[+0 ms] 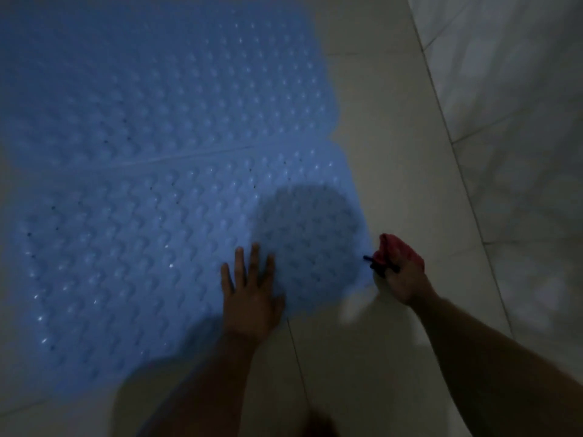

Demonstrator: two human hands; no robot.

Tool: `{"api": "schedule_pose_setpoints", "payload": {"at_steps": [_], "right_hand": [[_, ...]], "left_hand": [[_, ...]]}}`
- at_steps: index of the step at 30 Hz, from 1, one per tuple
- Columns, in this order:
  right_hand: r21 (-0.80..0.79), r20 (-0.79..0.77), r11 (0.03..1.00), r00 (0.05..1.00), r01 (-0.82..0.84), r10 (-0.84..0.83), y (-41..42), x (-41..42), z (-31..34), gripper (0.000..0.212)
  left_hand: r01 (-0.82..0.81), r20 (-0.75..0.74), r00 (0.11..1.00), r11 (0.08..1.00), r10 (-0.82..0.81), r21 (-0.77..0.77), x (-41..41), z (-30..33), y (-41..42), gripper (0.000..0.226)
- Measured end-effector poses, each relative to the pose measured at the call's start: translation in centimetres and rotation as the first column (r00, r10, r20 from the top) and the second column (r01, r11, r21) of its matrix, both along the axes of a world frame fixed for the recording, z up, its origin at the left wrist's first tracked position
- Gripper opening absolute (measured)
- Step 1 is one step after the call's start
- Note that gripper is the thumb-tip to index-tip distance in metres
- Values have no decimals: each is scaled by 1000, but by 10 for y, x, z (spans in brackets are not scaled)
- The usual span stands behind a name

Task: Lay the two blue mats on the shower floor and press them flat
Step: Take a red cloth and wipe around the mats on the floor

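Two blue bumpy mats lie side by side on the pale tiled shower floor [388, 159]. The far mat [164, 89] fills the upper left. The near mat [126, 253] lies below it, and their edges meet along a seam. My left hand [250, 294] rests flat, fingers spread, on the near mat's lower right part. My right hand [402, 275] is just off that mat's right edge and grips a small red thing with a dark part [383, 255]. The light is dim.
A pale tiled wall [520, 121] rises along the right side. A grout line [298, 364] runs across the floor between my forearms. Bare floor tile shows to the right of the mats and below them.
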State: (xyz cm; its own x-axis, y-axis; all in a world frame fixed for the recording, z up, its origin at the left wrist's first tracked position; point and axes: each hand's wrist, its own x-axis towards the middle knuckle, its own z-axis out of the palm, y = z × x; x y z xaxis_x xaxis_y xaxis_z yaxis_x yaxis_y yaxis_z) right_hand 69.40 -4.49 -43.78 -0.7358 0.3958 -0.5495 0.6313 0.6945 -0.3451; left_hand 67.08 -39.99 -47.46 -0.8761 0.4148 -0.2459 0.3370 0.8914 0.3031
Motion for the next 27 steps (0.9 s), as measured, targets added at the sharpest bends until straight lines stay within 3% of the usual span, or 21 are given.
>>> {"api": "schedule_pose_setpoints", "payload": {"at_steps": [2, 5, 10, 13, 16, 18, 22, 27], "right_hand": [[110, -118, 992, 992, 63, -49, -20, 41, -3, 54], [30, -320, 972, 924, 232, -211, -57, 81, -6, 51], [112, -83, 980, 985, 162, -153, -133, 130, -8, 63], [196, -11, 980, 1000, -24, 26, -169, 142, -14, 61], [200, 23, 949, 970, -242, 243, -208, 147, -14, 61], [169, 8, 908, 922, -383, 387, -232, 152, -15, 64], [87, -69, 778, 776, -622, 627, -283, 158, -12, 66], [63, -96, 562, 556, -824, 826, -339, 148, -17, 67]], "left_hand": [[10, -6, 1000, 1000, -10, 18, 1, -2, 1, 87], [13, -12, 1000, 1000, -13, 24, -1, -11, 0, 95], [17, 39, 999, 996, -21, 83, -2, -15, 2, 93], [-164, 23, 986, 982, 163, 91, 6, -1, -15, 82], [-459, 19, 888, 887, 460, -45, 37, 8, -48, 74], [-539, 45, 836, 835, 546, -109, 54, 7, -73, 74], [-569, 137, 800, 811, 585, -136, 62, 8, -106, 75], [-599, 356, 756, 800, 549, 36, 56, 20, -126, 85]]}}
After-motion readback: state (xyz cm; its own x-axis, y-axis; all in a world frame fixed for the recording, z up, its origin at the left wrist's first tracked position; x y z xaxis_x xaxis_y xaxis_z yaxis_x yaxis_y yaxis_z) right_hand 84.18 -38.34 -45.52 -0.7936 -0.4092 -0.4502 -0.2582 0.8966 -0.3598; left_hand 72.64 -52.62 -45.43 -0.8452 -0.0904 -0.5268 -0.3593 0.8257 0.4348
